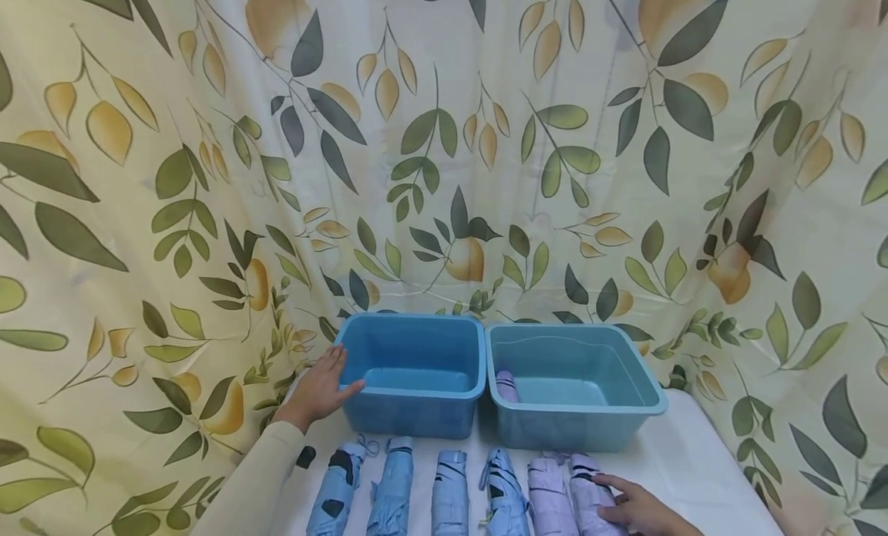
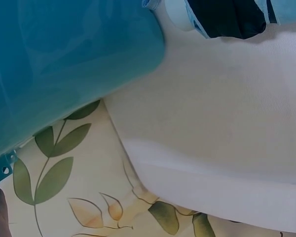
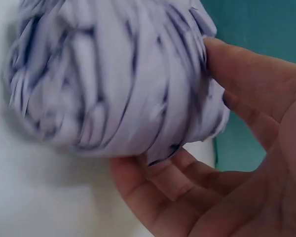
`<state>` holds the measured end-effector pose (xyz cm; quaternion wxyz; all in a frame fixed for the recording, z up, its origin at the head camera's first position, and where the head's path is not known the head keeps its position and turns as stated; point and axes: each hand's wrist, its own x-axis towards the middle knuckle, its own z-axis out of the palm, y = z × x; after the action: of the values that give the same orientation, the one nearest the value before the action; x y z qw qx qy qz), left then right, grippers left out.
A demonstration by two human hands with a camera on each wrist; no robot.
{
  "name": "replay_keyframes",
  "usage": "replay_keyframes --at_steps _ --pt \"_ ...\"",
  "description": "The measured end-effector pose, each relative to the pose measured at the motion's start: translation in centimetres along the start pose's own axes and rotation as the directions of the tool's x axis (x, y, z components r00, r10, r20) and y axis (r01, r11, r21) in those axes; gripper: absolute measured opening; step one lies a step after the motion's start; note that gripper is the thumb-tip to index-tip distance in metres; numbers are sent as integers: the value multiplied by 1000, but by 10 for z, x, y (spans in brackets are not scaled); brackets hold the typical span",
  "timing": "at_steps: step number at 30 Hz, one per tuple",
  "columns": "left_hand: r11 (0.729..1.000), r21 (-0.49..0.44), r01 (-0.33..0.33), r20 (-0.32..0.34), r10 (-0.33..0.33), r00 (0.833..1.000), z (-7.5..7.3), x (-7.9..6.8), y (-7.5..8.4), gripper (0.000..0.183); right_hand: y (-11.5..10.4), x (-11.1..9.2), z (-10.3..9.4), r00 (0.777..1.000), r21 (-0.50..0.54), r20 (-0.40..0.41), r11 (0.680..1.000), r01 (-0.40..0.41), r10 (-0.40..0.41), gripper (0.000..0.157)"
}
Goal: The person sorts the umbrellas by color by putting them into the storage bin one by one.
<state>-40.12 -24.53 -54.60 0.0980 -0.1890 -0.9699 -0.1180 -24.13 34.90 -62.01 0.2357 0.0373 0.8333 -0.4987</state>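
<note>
My right hand point(image 1: 641, 509) grips the rightmost folded purple umbrella point(image 1: 591, 493) at the front of the table. In the right wrist view its fingers point(image 3: 172, 190) curl beneath the gathered fabric, with the thumb against the side. Another purple umbrella point(image 1: 550, 497) lies just left of it. My left hand point(image 1: 319, 389) rests, fingers extended, on the left rim of the darker blue bin point(image 1: 416, 416). Only a bit of that hand shows at the left wrist view's corner. Inside the lighter teal-blue bin point(image 1: 576, 432), a purple umbrella point(image 1: 506, 386) leans at the left end.
Several folded blue umbrellas point(image 1: 449, 496) lie in a row along the front of the white table point(image 1: 683, 459). A small black object point(image 1: 306, 456) sits by my left forearm. Behind the bins and at both sides hangs a leaf-and-fruit patterned curtain point(image 1: 444, 173).
</note>
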Motion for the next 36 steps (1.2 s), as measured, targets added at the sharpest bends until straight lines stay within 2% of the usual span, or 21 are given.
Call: replay_keyframes --at_steps 2,8,10,16,22,29,36 --pt "1000 -2 0 2 0 1000 -1 -1 1 95 2 0 2 1000 17 -3 1000 22 -22 66" --pt "1000 -16 0 -6 0 1000 -1 -2 1 94 10 -2 7 985 188 75 972 141 -157 66" --pt "1000 -12 -4 -13 4 1000 0 -2 1 95 11 -3 10 983 198 68 968 156 -173 65" --pt "1000 -24 -7 -18 6 1000 1 -4 2 95 13 -6 17 994 70 -62 993 94 -89 69" --pt "1000 -22 -9 -26 8 1000 -1 -3 2 94 12 -15 16 984 -66 -121 990 127 -134 70" --pt "1000 -7 -20 -35 20 999 -1 -3 2 95 -3 -34 7 983 50 -86 984 168 -163 72" --pt "1000 7 -16 -14 16 1000 -1 -3 2 96 -20 -57 -13 974 158 -111 965 212 -196 74"
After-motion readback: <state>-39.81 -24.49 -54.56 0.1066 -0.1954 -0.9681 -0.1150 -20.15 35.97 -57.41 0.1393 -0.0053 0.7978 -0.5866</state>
